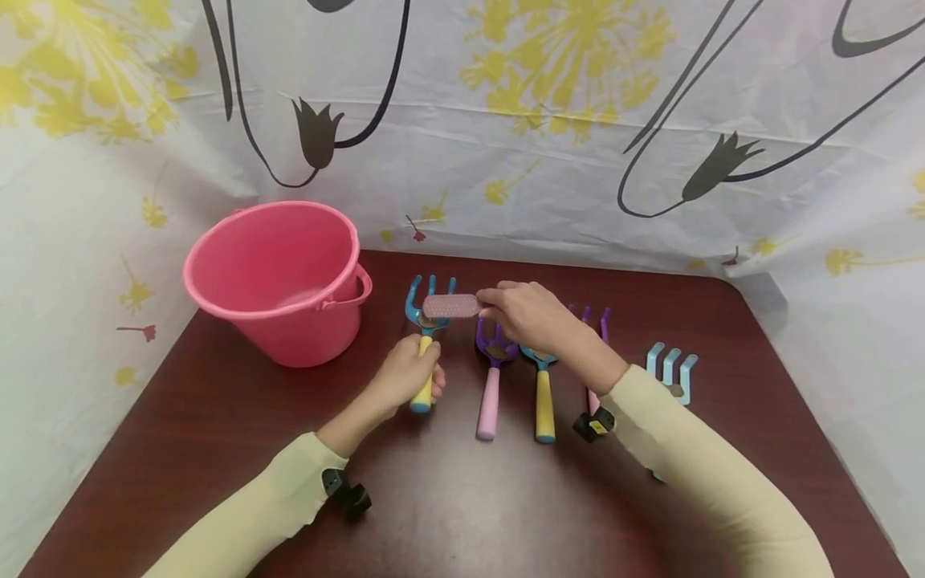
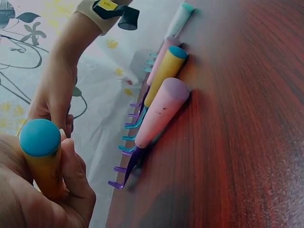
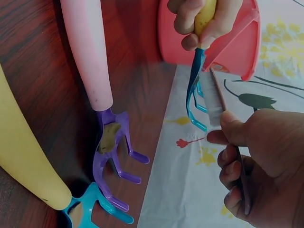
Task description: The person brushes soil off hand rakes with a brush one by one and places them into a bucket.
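Observation:
My left hand (image 1: 406, 376) grips the yellow handle of a hand rake (image 1: 422, 397) with blue tines, held up over the table. A small brown patch shows at the base of its tines. In my right hand (image 1: 526, 313) is a pink brush (image 1: 450, 306), pinched between thumb and fingers by its handle. The brush's head lies across the rake's tines in the head view. From the right wrist, its pale bristles (image 3: 213, 102) face the blue tines. Beside my hands lies a purple-tined hand rake (image 1: 489, 405) with a pink handle and a brown clump (image 3: 109, 137) on its head.
A pink bucket (image 1: 318, 329) stands at the back left. Right of the pink-handled rake lie a yellow-handled rake (image 1: 544, 405), another purple-tined rake (image 1: 605, 323) partly behind my right arm, and a light blue rake (image 1: 669, 373). A patterned white cloth (image 1: 448, 177) hangs behind the dark table (image 1: 448, 498).

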Demonstrator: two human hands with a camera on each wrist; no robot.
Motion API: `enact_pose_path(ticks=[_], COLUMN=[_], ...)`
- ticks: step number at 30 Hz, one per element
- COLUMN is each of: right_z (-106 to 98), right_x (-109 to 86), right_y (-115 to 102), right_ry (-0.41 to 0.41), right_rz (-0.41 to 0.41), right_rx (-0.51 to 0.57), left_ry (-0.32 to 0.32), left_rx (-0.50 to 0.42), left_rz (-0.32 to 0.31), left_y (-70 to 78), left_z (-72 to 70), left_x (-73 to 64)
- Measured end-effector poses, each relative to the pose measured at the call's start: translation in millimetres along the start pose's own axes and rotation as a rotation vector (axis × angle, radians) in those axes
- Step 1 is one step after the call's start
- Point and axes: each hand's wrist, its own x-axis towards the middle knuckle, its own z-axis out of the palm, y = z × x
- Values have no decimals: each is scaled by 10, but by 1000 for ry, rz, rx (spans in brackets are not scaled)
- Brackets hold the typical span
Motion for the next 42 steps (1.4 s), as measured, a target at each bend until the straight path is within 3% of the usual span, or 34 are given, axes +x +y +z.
enact_pose_path(ticks=[6,13,20,29,34,42], right_z=[-19,-23,13,23,68,69], right_x=[-7,12,49,41,55,58], right_y=[-14,-63,-59,-143,-128,-89], right_ry=[19,-77,-28,-120,-111,-112], right_rz=[45,-11,67,92,150,80], right_rx=[49,68,-12,68,81,173], left_ry=[10,7,-3,9,14,4], left_rx=[-5,-11,-1,19,29,29], left_rz=[0,-13,-28,-28,-34,-31], left_y=[22,1,-6,4,8,47], left_z=[-22,-38,-66,-85,-91,-104], left_x=[-13,8,11,25,31,24])
